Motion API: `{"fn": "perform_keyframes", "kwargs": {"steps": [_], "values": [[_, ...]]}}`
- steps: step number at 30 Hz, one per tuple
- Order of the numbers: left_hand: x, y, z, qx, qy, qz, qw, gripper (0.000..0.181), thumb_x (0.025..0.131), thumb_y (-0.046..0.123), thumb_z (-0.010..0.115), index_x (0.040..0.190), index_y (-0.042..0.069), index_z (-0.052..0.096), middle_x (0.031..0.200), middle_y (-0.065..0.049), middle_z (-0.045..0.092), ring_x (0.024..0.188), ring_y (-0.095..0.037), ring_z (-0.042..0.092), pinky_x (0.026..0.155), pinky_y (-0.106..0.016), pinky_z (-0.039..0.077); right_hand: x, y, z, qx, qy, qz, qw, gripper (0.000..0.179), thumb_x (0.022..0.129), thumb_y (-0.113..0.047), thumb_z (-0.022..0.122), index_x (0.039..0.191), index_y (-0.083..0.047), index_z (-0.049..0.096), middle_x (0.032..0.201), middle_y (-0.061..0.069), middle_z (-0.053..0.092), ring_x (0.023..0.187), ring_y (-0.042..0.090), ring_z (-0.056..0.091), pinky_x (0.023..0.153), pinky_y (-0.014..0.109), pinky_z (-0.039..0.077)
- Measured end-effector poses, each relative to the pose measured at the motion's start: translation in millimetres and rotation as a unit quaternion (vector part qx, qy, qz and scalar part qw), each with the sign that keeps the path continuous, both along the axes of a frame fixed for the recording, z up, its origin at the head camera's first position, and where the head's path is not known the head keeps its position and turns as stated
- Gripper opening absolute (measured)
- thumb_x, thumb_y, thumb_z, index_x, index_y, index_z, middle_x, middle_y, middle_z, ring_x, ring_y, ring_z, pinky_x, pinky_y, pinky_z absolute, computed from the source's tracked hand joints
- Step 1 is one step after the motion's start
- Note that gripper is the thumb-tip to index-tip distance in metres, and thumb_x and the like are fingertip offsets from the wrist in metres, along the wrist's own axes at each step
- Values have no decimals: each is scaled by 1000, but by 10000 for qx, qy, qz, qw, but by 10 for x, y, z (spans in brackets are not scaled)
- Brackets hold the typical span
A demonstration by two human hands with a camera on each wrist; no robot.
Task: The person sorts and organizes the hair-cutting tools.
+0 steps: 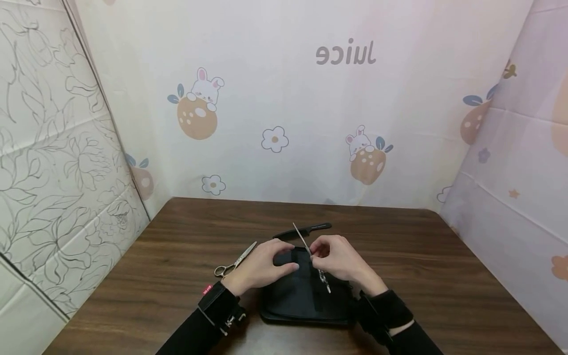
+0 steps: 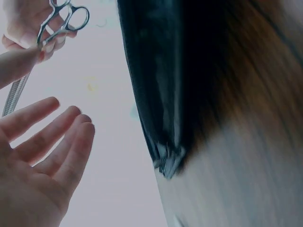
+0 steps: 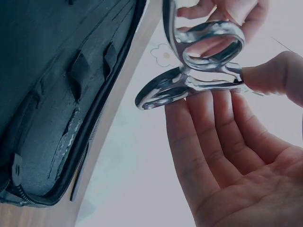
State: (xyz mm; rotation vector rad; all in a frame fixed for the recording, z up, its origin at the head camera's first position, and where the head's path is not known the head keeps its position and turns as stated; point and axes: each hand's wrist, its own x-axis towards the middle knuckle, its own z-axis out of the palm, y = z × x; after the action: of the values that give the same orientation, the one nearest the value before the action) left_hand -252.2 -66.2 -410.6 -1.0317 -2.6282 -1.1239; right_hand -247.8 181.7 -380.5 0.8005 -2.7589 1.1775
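Silver scissors (image 3: 189, 82) lie pinched between right thumb (image 3: 277, 75) and fingers (image 3: 203, 125).

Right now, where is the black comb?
In the head view, the black comb lies on the table near the middle, just beyond the black case.

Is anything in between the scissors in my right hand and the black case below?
Nothing visible stands between them: your right hand holds the scissors above the black case, whose loops show uncovered in the right wrist view. Your left hand is over the case's upper-left part, beside the scissors.
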Motion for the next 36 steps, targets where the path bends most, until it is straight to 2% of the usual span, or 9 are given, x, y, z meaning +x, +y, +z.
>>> {"fn": "perform_keyframes", "kwargs": {"steps": [5, 14, 18, 24, 30, 36], "values": [[19, 67, 13, 736, -261, -221, 9967, 46, 97, 31, 71, 134, 5, 63, 127, -14, 65, 113, -25, 64, 94, -38, 52, 25, -24, 27, -146, 16, 41, 9999, 11, 89, -7, 69, 100, -6, 71, 87, -3, 65, 77, 14, 61, 71, 28, 51], [54, 135, 45, 1711, -448, -27, 9842, 38, 97, 25, 72, 130, 7, 66, 122, -7, 67, 103, -21, 68, 90, -43, 55, 68, -56, 76, -252, 94, 140, 9995, 11, 88, -5, 70, 98, -8, 71, 85, -2, 65, 75, 13, 62, 71, 28, 52], [70, 152, 41, 2032, -575, -21, 9774, 33, 97, 22, 72, 125, 6, 67, 117, -7, 68, 101, -19, 69, 88, -38, 55, 95, -87, 85, -308, 101, 258, 9991, 11, 88, -5, 69, 98, -7, 71, 86, -3, 65, 75, 12, 62, 70, 27, 52], [102, 206, 46, 2642, -763, -95, 9614, 24, 96, 15, 72, 116, 1, 70, 108, -8, 71, 97, -19, 69, 86, -33, 55, 128, -124, 95, -409, 175, 375, 9983, 11, 89, -4, 68, 99, -5, 71, 85, -2, 65, 73, 11, 62, 68, 27, 52], [152, 266, 42, 3187, -1042, -177, 9419, 29, 94, 10, 74, 119, -2, 68, 107, -13, 71, 96, -21, 68, 85, -30, 54, 156, -150, 101, -540, 273, 371, 9975, 14, 87, -2, 68, 99, -8, 72, 85, -3, 65, 72, 11, 60, 67, 26, 51], [171, 319, 22, 3472, -948, 81, 9329, 28, 93, 9, 75, 117, -3, 68, 103, -13, 70, 94, -19, 67, 87, -31, 54, 153, -177, 102, -555, 337, 304, 9974, 13, 88, -4, 68, 98, -10, 73, 85, -4, 65, 72, 10, 60, 67, 26, 51]]}}
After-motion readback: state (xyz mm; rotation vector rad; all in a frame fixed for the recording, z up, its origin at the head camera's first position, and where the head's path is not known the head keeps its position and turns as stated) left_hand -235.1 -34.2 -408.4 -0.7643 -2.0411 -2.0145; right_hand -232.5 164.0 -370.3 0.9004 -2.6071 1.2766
